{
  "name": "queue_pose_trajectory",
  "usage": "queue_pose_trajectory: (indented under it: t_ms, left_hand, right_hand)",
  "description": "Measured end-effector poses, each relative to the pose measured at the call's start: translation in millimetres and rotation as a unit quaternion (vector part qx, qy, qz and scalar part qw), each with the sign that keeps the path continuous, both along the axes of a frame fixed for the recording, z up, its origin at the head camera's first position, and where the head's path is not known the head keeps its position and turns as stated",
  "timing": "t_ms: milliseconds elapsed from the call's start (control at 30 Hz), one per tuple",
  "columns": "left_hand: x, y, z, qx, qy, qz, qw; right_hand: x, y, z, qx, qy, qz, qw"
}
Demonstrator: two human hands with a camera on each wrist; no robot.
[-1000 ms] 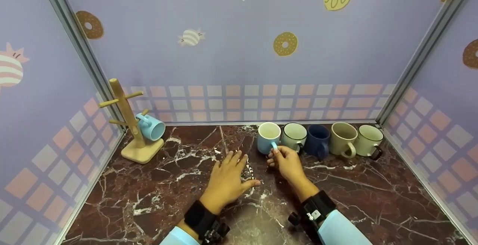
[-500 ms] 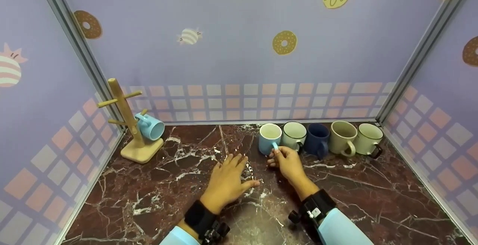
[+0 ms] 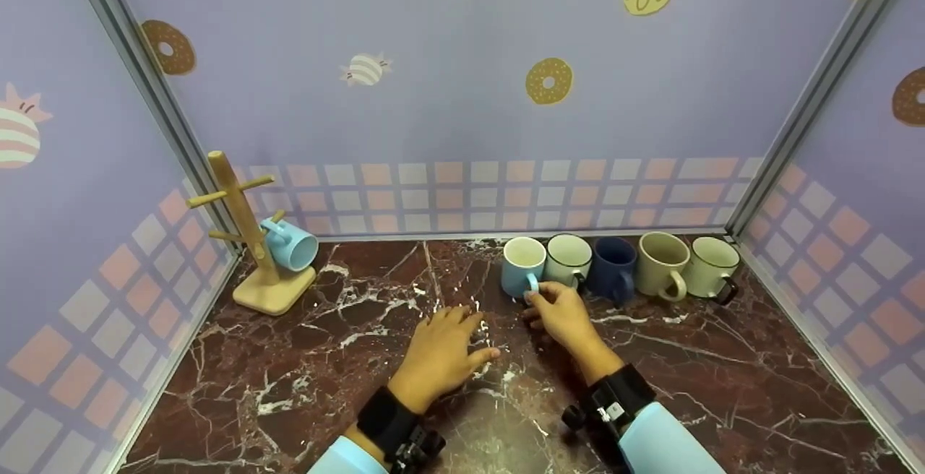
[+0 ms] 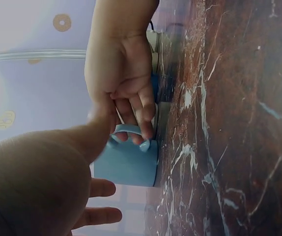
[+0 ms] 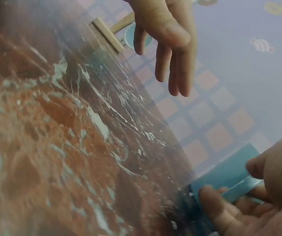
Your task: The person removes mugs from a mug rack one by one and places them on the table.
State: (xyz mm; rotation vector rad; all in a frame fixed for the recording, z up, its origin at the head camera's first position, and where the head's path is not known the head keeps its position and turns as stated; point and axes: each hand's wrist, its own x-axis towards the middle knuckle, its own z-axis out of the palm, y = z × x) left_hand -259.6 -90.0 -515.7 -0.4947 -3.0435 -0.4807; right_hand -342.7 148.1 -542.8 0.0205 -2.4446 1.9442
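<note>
In the head view, a light blue mug (image 3: 522, 279) stands upright at the left end of a row of mugs, its handle (image 3: 533, 283) toward me. My right hand (image 3: 567, 317) is at that handle. In the right wrist view its thumb and forefinger are spread on either side of the handle (image 5: 240, 190), not pinching it. My left hand (image 3: 439, 355) is held low over the marble-patterned table, fingers loosely extended, holding nothing. A second light blue mug (image 3: 295, 248) hangs by its handle on a wooden mug tree (image 3: 244, 214) at the left.
Right of the light blue mug stand a white mug with a dark rim (image 3: 567, 261), a dark blue mug (image 3: 613, 268), a beige mug (image 3: 661, 266) and another dark-rimmed white mug (image 3: 712, 268). The patterned back wall (image 3: 405, 199) is close behind them.
The standing light blue mug has shifted slightly right, toward the white mug. My right fingers have loosened and drawn back a little from its handle. My left fingertips have pulled slightly nearer.
</note>
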Motion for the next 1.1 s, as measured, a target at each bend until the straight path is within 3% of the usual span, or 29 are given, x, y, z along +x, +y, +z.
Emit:
queue_pose_trajectory:
  t_ms: [67,133,233,300,467,533,700,833,967,1100]
  left_hand:
    - [-0.3,-1,1.7,0.003,0.006,0.004,1.0]
    - [-1.0,-1,3.7,0.003,0.011,0.009,0.9999]
    - [-1.8,-4,6.7,0.0,0.016,0.015,0.9998]
    - [-2.8,-6,8.0,0.004,0.021,0.022,0.9995]
    - [-5.4,-15,10.6,0.013,0.037,0.043,0.9983]
    - [-6.3,-19,11.8,0.016,0.036,0.053,0.9978]
    - [-9.0,-29,16.6,0.026,0.038,0.073,0.9963]
    - [-11.5,-38,22.1,0.024,0.05,0.087,0.9946]
    - [-14.3,-49,28.1,0.024,0.056,0.105,0.9926]
    - [-18.1,-61,32.6,0.031,0.056,0.116,0.9911]
  right_hand:
    - [2.0,4,5.7,0.068,0.008,0.004,0.998]
    - [4.2,9,13.0,0.148,0.028,0.013,0.988]
    - [9.3,17,27.4,0.253,0.06,0.03,0.965]
    - [13.5,21,37.6,0.295,0.078,0.037,0.952]
    - [25.2,22,58.5,0.312,0.103,0.073,0.942]
    - [30.5,20,64.0,0.325,0.128,0.092,0.932]
    - [44.5,10,69.9,0.38,0.207,0.134,0.892]
    - [54.0,2,69.3,0.407,0.245,0.175,0.862]
    - [58.8,-5,64.9,0.426,0.261,0.216,0.839]
    - [61.0,-11,59.4,0.434,0.269,0.242,0.825]
